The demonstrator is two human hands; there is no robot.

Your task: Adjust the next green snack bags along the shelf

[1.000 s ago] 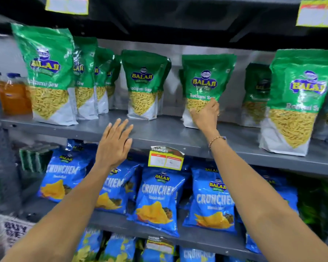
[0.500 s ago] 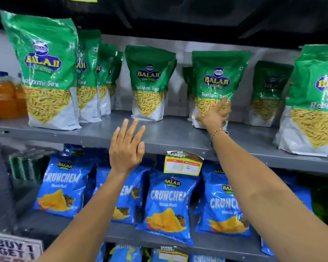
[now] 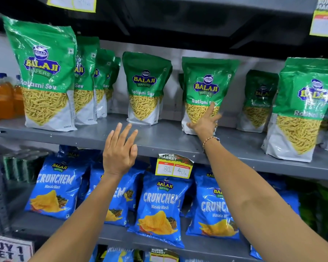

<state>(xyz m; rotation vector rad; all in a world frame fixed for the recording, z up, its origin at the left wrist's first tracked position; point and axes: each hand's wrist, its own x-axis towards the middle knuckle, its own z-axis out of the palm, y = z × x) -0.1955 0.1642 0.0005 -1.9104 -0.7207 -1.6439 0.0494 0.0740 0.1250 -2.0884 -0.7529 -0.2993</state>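
Note:
Green Balaji Ratlami Sev pouches stand upright in rows on a grey metal shelf (image 3: 159,137). My right hand (image 3: 204,121) touches the lower front of one pouch (image 3: 206,86) with spread, straight fingers, a bead bracelet on the wrist. My left hand (image 3: 119,150) hovers in front of the shelf edge, fingers straight and raised, holding nothing. The nearest pouch to it (image 3: 145,87) stands further back on the shelf.
More green pouches stand at far left (image 3: 44,72) and far right (image 3: 301,110). Blue Crunchem chip bags (image 3: 159,208) fill the shelf below. A price tag (image 3: 173,167) hangs on the shelf edge. Orange drink bottles (image 3: 2,99) stand at left.
My right hand has opened out, fingers spreading over the pouch front. My left hand has risen a little toward the shelf edge. The view has moved closer to the shelf.

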